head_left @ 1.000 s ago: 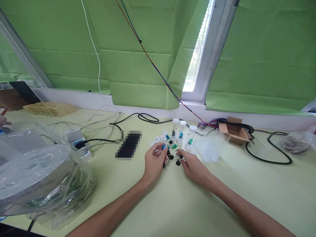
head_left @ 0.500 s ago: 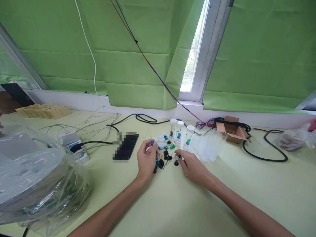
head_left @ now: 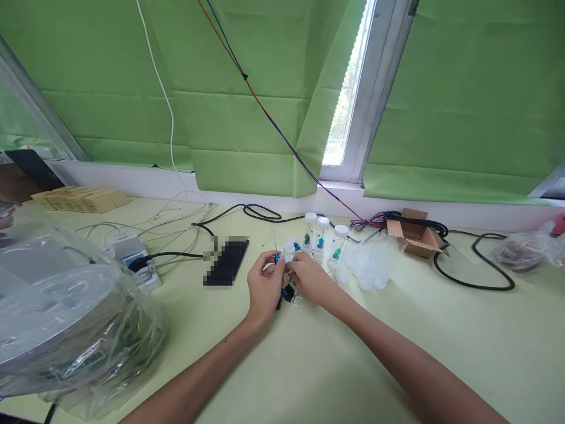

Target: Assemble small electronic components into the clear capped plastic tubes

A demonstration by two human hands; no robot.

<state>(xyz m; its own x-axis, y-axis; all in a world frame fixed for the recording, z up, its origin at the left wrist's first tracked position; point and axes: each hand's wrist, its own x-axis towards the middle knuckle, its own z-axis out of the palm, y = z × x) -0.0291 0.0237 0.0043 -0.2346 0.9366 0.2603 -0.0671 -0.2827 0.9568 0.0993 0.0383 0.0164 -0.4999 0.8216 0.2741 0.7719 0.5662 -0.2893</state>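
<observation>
My left hand (head_left: 263, 288) pinches a small blue part with thin wire legs (head_left: 276, 257) just above the table. My right hand (head_left: 310, 278) has come up against it, fingers curled by a small white cap (head_left: 289, 253); what it grips, if anything, is hidden. Small black parts (head_left: 286, 292) lie under the hands. Behind them stand three clear tubes with white lids (head_left: 321, 238), each holding a small coloured part. A cluster of empty clear tubes (head_left: 371, 265) lies to their right.
A black phone (head_left: 229, 262) lies left of the hands. Crumpled clear plastic bag (head_left: 66, 312) fills the left side. A white power strip (head_left: 132, 256) with cables, an open cardboard box (head_left: 417, 238), a black cable loop (head_left: 477, 265), and small boxes (head_left: 83, 200) lie farther off.
My right hand has moved left from the loose parts to meet my left hand. My left hand has lifted the blue part slightly.
</observation>
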